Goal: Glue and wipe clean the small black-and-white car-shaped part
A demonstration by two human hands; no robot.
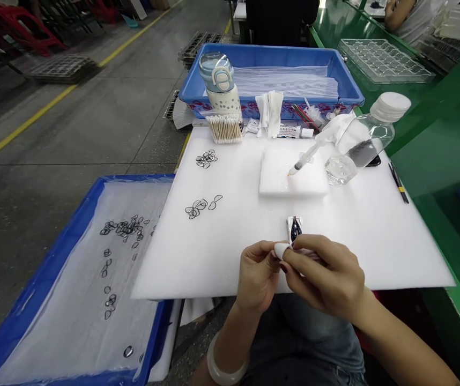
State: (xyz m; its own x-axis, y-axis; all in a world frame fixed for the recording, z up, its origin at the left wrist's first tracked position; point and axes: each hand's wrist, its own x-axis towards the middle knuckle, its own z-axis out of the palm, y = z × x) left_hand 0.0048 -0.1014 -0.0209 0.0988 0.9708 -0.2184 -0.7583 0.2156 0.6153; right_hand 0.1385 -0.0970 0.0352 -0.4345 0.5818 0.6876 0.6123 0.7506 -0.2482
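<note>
A small dark glossy oval piece with white trim [295, 228] sits pinched at the near edge of the white foam sheet [375, 236], held upright between both hands just above the foam; the left hand [257, 274] closes thumb and forefinger on its lower end, a white finger cot on one fingertip [281, 250]; the right hand [323, 273] curls its fingers together over the same spot, pressed against the left, though exactly what its fingertips grip is hard to tell; a pale bangle [219, 370] circles the left wrist; farther on the foam lies a thick white square pad [278, 171] with a clear syringe [303, 160] resting tip-down on it; just right of the pad a clear plastic bottle with a white cap [369, 136] lies tilted; to the left on the foam are two loose clusters of thin black rings [201, 207]; at the far edge stand a bundle of cotton swabs [225, 130] and a pale blue drinking bottle [220, 83], with a blue plastic crate [346, 80] behind them; at near left a blue tray lined with white [41, 279] holds more scattered black rings [123, 228].
</note>
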